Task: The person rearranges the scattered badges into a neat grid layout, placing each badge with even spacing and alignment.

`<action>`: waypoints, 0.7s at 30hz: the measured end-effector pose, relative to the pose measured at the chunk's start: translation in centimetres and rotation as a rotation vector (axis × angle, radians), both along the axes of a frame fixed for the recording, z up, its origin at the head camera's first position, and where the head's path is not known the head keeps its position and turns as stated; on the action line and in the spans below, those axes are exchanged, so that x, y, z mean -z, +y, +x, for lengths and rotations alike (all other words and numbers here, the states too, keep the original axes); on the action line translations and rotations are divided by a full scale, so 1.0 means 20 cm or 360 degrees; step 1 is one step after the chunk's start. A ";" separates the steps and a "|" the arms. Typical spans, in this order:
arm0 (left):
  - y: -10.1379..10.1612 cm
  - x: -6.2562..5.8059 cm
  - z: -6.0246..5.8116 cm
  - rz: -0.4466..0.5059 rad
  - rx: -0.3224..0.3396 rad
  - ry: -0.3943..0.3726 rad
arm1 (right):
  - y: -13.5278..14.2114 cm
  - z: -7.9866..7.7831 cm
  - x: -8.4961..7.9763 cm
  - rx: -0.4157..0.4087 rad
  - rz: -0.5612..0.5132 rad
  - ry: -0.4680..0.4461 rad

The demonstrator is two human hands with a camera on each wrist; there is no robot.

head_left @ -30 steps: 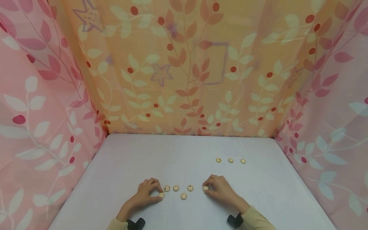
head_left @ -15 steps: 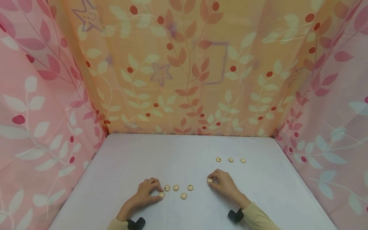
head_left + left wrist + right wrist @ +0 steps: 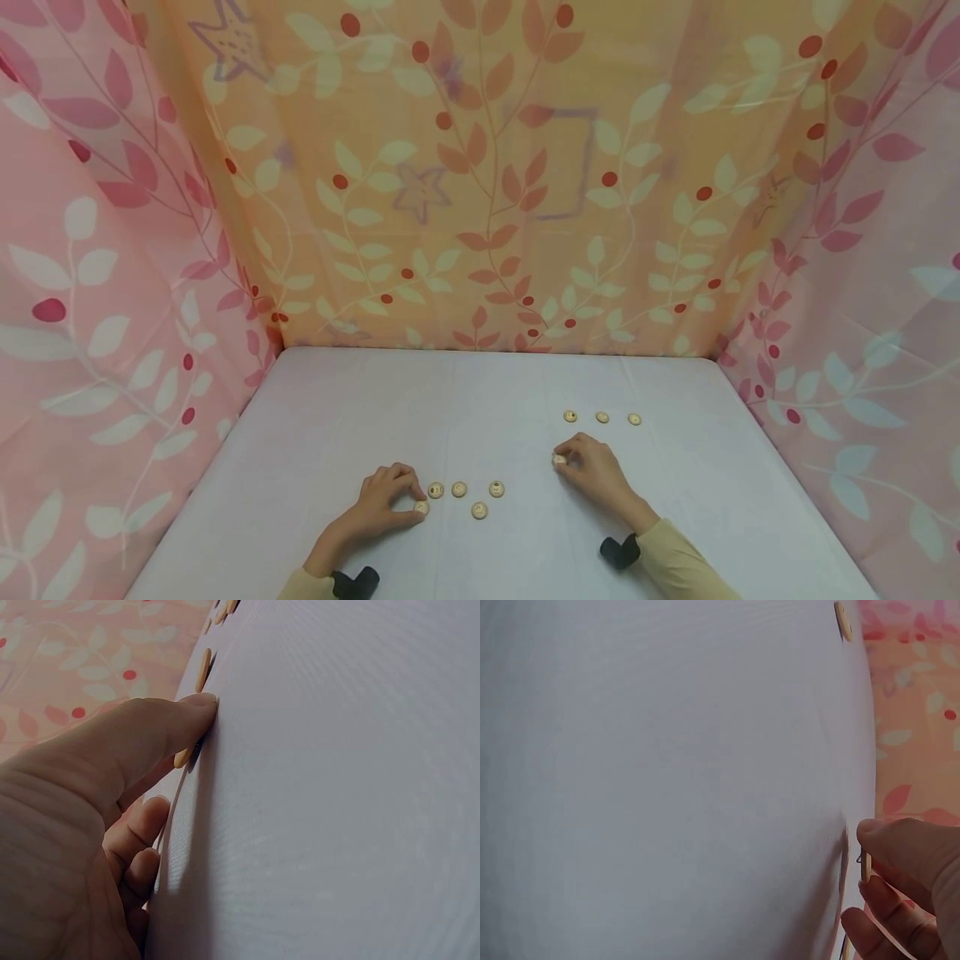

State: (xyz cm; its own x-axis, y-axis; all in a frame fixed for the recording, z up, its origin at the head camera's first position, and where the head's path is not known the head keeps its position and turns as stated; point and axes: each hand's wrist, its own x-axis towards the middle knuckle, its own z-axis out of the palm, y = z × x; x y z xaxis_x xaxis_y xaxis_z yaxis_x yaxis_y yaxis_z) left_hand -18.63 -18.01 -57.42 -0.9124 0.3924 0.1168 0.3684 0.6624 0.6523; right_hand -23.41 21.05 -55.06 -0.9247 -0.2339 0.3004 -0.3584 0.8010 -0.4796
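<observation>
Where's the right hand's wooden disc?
In the head view, the wooden disc is right of center, pinched by the right hand, below the left end of the three-disc row.

No words, numbers, labels or brand names can be read in any view. The small round discs [image 3: 479, 511] on the white table [image 3: 337, 417] bear dark marks too tiny to make out. Faint purple outlines of stars [image 3: 422, 193] and a partial rectangle [image 3: 588, 162] show on the orange leaf-patterned curtain [image 3: 480, 83].
</observation>
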 end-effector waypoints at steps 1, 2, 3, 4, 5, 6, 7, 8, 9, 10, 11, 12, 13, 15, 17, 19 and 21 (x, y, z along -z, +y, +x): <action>0.00 0.00 0.00 0.0005 0.0004 0.0001 | 0.01 -0.01 0.00 0.0010 0.0004 -0.0006; 0.00 0.00 0.00 0.0012 0.0007 -0.0003 | 0.02 -0.02 0.00 0.0016 0.0007 -0.0009; 0.00 0.00 0.00 0.0018 0.0009 -0.0006 | 0.02 -0.02 0.01 0.0021 0.0005 -0.0011; 0.00 0.00 0.00 0.0022 0.0011 -0.0005 | 0.03 -0.03 0.01 0.0027 0.0002 -0.0015; 0.00 0.00 0.00 0.0027 0.0010 -0.0011 | 0.04 -0.03 0.01 0.0037 0.0009 -0.0017; 0.00 0.00 0.00 0.0028 0.0008 -0.0018 | 0.05 -0.04 0.01 0.0046 0.0011 -0.0016; 0.00 0.00 0.00 0.0027 0.0005 -0.0020 | 0.05 -0.05 0.01 0.0051 0.0010 -0.0016; 0.00 0.00 0.00 0.0026 0.0002 -0.0027 | 0.06 -0.05 0.01 0.0058 0.0013 -0.0015; 0.00 0.00 0.00 0.0024 -0.0002 -0.0030 | 0.07 -0.06 0.01 0.0066 0.0014 -0.0016; 0.00 0.00 0.00 0.0022 -0.0004 -0.0032 | 0.07 -0.06 0.01 0.0072 0.0012 -0.0018; 0.00 0.01 0.00 0.0023 -0.0006 -0.0036 | 0.08 -0.06 0.01 0.0074 0.0007 -0.0023; 0.00 0.01 0.00 0.0023 -0.0006 -0.0037 | 0.08 -0.07 0.01 0.0075 0.0003 -0.0028; 0.00 0.01 0.00 0.0023 -0.0003 -0.0035 | 0.08 -0.07 0.01 0.0076 0.0002 -0.0033; 0.00 0.00 0.00 0.0024 0.0004 -0.0028 | 0.09 -0.08 0.00 0.0083 0.0006 -0.0044; 0.00 0.00 0.00 0.0027 0.0013 -0.0020 | 0.10 -0.09 0.00 0.0091 0.0021 -0.0048; 0.00 -0.01 0.00 0.0021 0.0017 -0.0015 | 0.11 -0.10 0.00 0.0100 0.0039 -0.0042; 0.00 -0.01 0.00 0.0008 0.0017 -0.0007 | 0.11 -0.11 0.00 0.0104 0.0051 -0.0024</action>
State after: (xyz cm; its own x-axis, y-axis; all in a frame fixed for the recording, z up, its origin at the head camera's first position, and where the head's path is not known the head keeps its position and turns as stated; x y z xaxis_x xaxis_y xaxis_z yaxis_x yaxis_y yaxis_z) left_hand -18.60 -18.05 -57.27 -0.9086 0.4018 0.1144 0.3725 0.6553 0.6572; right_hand -25.52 23.30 -55.15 -0.9426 -0.1820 0.2799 -0.2978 0.8374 -0.4584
